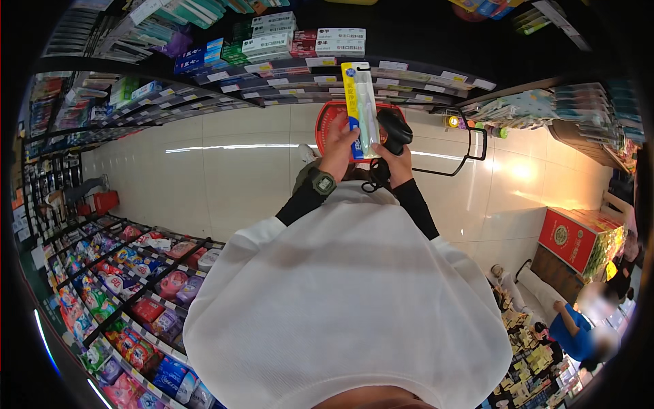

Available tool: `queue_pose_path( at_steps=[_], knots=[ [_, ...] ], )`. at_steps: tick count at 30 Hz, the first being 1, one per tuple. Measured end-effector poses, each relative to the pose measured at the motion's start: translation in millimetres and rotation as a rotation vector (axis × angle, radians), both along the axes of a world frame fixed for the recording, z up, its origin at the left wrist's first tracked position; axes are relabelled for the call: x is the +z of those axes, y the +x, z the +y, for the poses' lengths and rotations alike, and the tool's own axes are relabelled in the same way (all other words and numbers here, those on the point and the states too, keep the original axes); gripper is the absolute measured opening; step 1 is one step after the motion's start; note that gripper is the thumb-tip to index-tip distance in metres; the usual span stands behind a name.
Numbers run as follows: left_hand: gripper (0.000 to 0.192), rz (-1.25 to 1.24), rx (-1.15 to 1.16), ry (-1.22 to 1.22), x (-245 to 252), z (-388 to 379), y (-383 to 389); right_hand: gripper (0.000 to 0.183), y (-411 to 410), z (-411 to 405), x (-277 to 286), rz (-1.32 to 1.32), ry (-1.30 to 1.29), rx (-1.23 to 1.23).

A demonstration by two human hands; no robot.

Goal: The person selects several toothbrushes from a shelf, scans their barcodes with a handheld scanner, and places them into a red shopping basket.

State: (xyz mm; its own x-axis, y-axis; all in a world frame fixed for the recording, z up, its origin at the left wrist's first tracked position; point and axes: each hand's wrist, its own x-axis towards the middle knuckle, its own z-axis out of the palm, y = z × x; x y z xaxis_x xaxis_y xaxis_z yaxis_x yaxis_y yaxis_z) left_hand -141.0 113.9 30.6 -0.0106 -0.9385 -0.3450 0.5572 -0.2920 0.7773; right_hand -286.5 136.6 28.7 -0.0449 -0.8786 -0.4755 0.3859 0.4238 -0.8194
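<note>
My left hand grips the lower left edge of a toothbrush package, a yellow and blue card under a clear blister, held upright in front of the shelf. My right hand is closed around the handle of a black handheld barcode scanner, its thumb touching the package's lower right corner. A black coiled cord hangs by the right hand. Below the package is a red plastic shopping basket; its inside is mostly hidden by my hands.
Ahead, a store shelf holds toothpaste boxes. A black metal frame stands right of the basket. Packaged goods fill the lower-left shelves. A red carton is at right; people are at lower right and far left.
</note>
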Motion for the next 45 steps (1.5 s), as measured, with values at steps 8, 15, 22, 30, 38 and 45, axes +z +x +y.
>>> queue_pose_path(
  at_steps=[8, 15, 22, 30, 38, 45],
  knots=[
    [0.025, -0.101, -0.189, 0.389, -64, 27, 16, 0.037, -23, 4, -53, 0.103, 0.152, -0.07],
    [0.023, -0.45, -0.403, 0.555, -212, 35, 45, 0.035, -67, 20, -39, 0.162, 0.2, -0.194],
    [0.042, -0.52, -0.688, 0.483, -402, 60, 51, 0.034, -72, 51, -49, 0.175, 0.296, -0.154],
    [0.041, -0.929, -0.822, 0.435, -388, 35, 27, 0.036, -82, 72, -33, 0.223, 0.345, -0.222],
    [0.032, -1.292, -0.546, 0.409, -422, 6, 32, 0.035, -84, 68, -15, 0.193, 0.302, -0.233],
    [0.021, -0.498, -0.143, 0.514, -297, -27, 29, 0.036, -66, 35, -20, 0.171, 0.257, -0.11]
  ],
)
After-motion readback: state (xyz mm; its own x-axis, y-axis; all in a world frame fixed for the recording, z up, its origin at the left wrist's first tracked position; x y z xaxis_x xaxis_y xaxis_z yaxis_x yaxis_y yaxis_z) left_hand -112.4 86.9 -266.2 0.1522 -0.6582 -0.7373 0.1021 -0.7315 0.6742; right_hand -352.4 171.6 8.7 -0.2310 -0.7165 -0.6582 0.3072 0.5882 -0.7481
